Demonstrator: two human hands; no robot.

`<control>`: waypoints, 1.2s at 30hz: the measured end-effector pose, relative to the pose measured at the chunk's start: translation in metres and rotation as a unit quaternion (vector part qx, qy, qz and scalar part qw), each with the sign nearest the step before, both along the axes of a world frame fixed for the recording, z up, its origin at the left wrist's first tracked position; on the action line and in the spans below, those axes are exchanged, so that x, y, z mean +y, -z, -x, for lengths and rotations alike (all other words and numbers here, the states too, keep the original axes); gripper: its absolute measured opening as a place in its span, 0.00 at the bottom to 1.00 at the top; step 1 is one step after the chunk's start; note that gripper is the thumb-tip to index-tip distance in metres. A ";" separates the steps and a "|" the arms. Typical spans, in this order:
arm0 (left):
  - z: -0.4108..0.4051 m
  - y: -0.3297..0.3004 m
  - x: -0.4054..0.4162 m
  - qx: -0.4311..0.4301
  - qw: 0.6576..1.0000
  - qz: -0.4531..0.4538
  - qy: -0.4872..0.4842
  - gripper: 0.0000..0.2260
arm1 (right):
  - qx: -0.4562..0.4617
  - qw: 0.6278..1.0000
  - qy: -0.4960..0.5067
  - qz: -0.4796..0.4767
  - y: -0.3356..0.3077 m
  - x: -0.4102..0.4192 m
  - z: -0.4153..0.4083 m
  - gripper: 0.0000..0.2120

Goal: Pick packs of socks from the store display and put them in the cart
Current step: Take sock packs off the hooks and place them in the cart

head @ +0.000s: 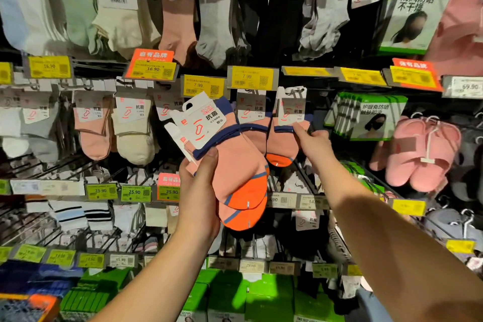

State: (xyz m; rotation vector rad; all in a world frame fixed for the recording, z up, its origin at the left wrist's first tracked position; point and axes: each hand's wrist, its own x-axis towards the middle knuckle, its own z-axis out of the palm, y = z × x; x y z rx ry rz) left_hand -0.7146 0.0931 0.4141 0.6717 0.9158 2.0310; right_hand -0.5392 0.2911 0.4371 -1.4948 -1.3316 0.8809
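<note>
The left hand (200,191) grips a sock pack (230,159), toes pointing down-right, card up-left; the right hand (312,142) apparently pinches a hanging pack (283,138).

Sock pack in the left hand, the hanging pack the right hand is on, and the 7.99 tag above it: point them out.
Held sock pack (235,165): head view, pink foot.
Hanging sock pack (281,138): head view, pink body.
7.99 price tag (251,78): head view, yellow face.

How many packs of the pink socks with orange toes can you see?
3, maybe more hidden behind. One pack is held in the left hand, off the hook. One hangs behind it. One hangs further right, pinched by the right hand.
</note>
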 end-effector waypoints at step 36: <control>-0.001 0.005 -0.008 0.220 0.970 0.102 0.031 0.28 | 0.196 0.935 -0.292 -0.045 -0.008 -0.150 0.028 0.10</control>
